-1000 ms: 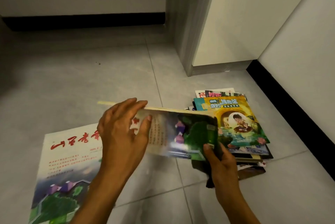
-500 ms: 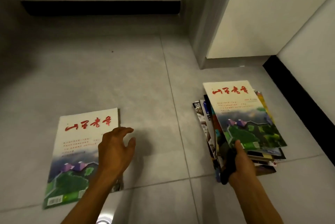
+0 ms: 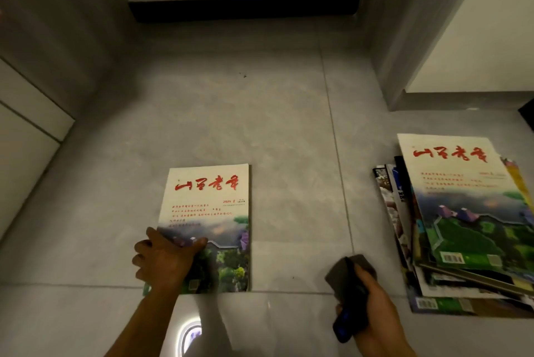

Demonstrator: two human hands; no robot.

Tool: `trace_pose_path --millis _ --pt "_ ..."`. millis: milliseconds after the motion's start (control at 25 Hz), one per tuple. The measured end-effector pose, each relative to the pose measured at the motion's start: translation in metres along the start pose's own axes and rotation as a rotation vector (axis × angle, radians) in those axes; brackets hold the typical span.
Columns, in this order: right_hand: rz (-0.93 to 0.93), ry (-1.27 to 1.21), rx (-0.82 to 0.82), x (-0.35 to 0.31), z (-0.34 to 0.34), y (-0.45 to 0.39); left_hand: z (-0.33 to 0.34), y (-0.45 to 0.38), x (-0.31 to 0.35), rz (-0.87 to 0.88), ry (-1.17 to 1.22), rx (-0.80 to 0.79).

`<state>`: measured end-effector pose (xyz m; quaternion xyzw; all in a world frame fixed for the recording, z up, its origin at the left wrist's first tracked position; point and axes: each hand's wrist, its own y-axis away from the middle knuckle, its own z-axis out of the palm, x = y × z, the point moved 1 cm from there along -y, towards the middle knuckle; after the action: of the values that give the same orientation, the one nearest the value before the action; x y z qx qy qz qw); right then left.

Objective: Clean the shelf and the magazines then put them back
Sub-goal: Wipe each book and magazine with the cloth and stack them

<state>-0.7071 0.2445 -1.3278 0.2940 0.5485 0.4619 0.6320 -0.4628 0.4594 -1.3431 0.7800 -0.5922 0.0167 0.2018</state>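
one head-worn camera looks steeply down, close over the grey tiled floor [image 3: 260, 131].

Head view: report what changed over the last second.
The magazine held in both hands a second ago was set on top of the pile and let go. The left hand went down to the single magazine on the floor and now grips its near left part. The right hand drew back from the pile, still gripping the dark cloth. The single magazine stayed where it lay.
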Motion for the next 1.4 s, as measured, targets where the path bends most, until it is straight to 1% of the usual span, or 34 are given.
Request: trace_pose_path --millis 80,200,240,360,400,440,480,520,600,640,680,720,760,840,880,920,960,1000,1040,1080,1120,1160,1200,1240,1280,1320,1360,1400 --pt "-0.066 0.016 -0.038 -0.006 0.004 -0.005 -0.004 -0.009 -0.003 -0.034 -0.030 0.015" --pt "-0.300 0.016 0.014 -0.049 -0.004 -0.016 -0.004 -0.014 -0.008 0.014 -0.058 0.050" --pt "-0.352 0.031 0.041 -0.063 -0.007 -0.019 -0.004 -0.016 -0.009 0.021 -0.063 0.049" --pt "-0.368 0.078 0.077 -0.084 -0.020 -0.027 -0.005 -0.015 -0.011 0.028 -0.035 0.083" --pt "-0.347 0.117 0.070 -0.082 -0.020 -0.025 -0.006 -0.014 -0.010 0.054 0.019 0.098" --pt "-0.323 0.133 0.056 -0.078 -0.020 -0.023 -0.007 -0.013 -0.009 0.098 0.121 0.094" --pt "-0.288 0.138 0.045 -0.073 -0.020 -0.022 -0.006 -0.010 -0.006 0.144 0.265 0.052" --pt "-0.259 0.126 0.040 -0.067 -0.018 -0.020 -0.007 -0.004 0.000 0.191 0.374 -0.029" --pt "-0.199 0.143 0.026 -0.056 -0.015 -0.018 -0.008 0.012 0.016 0.281 0.519 -0.147" --pt "-0.184 0.149 0.014 -0.053 -0.012 -0.016 -0.006 0.025 0.028 0.292 0.598 -0.204" --pt "-0.202 0.157 0.016 -0.053 -0.008 -0.012 -0.003 0.042 0.040 0.281 0.703 -0.299" --pt "-0.265 0.179 0.037 -0.056 -0.006 -0.010 0.005 0.059 0.051 0.257 0.766 -0.392" --pt "-0.367 0.204 0.070 -0.062 -0.003 -0.005 0.012 0.078 0.061 0.258 0.828 -0.485" --pt "-0.677 0.261 0.089 -0.076 0.008 0.007 0.033 0.115 0.074 0.216 0.876 -0.606" --pt "-0.866 0.347 0.079 -0.081 0.014 0.011 0.042 0.129 0.076 0.218 0.855 -0.652" --pt "-1.053 0.509 0.108 -0.082 0.017 0.010 0.053 0.138 0.076 0.233 0.804 -0.671" --pt "-1.188 0.718 0.159 -0.078 0.018 0.005 0.063 0.143 0.073 0.257 0.711 -0.674" --pt "-1.255 0.966 0.200 -0.068 0.015 -0.008 0.070 0.146 0.068 0.303 0.606 -0.670" --pt "-1.231 1.240 0.215 -0.051 0.009 -0.024 0.073 0.145 0.063 0.338 0.547 -0.672" --pt "-1.142 1.467 0.271 -0.028 0.002 -0.039 0.074 0.143 0.061 0.387 0.502 -0.673" --pt "-1.050 1.621 0.310 -0.001 -0.002 -0.052 0.076 0.141 0.059 0.393 0.499 -0.670" --pt "-0.995 1.744 0.251 0.027 -0.003 -0.057 0.076 0.137 0.058 0.452 0.516 -0.654" --pt "-0.978 1.823 0.089 0.051 -0.006 -0.058 0.077 0.133 0.059 0.409 0.603 -0.668" --pt "-1.069 1.851 -0.081 0.067 -0.004 -0.057 0.071 0.133 0.062 0.352 0.733 -0.705" --pt "-1.192 1.894 -0.211 0.067 -0.003 -0.059 0.069 0.132 0.066 0.242 0.848 -0.769" --pt "-1.332 1.946 -0.244 0.057 -0.002 -0.063 0.067 0.132 0.069 0.161 0.919 -0.824" --pt "-1.397 1.984 -0.238 0.040 -0.003 -0.072 0.070 0.130 0.069 0.086 0.952 -0.870" --pt "-1.326 2.004 -0.162 0.019 -0.003 -0.078 0.070 0.130 0.070 -0.002 0.995 -0.896"
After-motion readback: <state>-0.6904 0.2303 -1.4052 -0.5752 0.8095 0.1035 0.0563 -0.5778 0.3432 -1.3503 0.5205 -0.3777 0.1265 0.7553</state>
